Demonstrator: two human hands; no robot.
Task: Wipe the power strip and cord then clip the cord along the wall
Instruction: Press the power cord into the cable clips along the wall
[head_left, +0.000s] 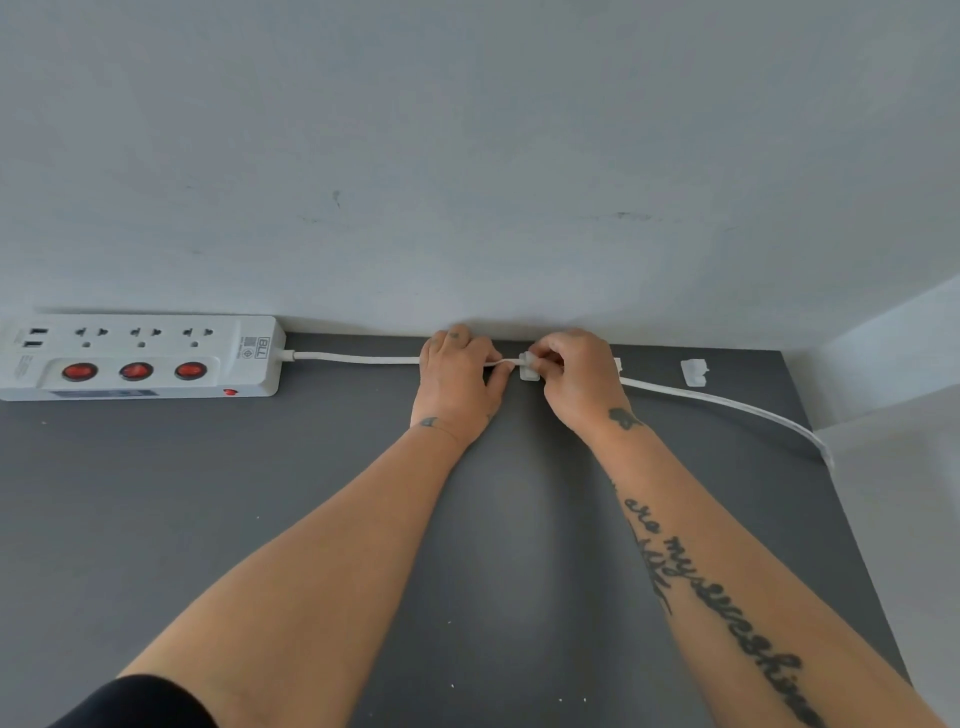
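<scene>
Hands: left (457, 374) pinches cord (353, 357); right (574, 376) grips clip (529, 370).
Clips: three; spare (694, 372) on worktop (260, 519).
Strip (140, 356): one, three red switches.

- Left hand (457, 374) lies palm-down, thumb pointing to three o'clock, fingers curled.
- Right hand (571, 379) sits just beside it at three o'clock, fingertips pinched together.

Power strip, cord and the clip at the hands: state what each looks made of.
Power strip: glossy white moulded plastic, going by its hard edges and sheen. Cord: smooth white flexible sheath, likely PVC or rubber, since it bends freely. Clip: small white, possibly translucent plastic; too small to be sure.
</scene>
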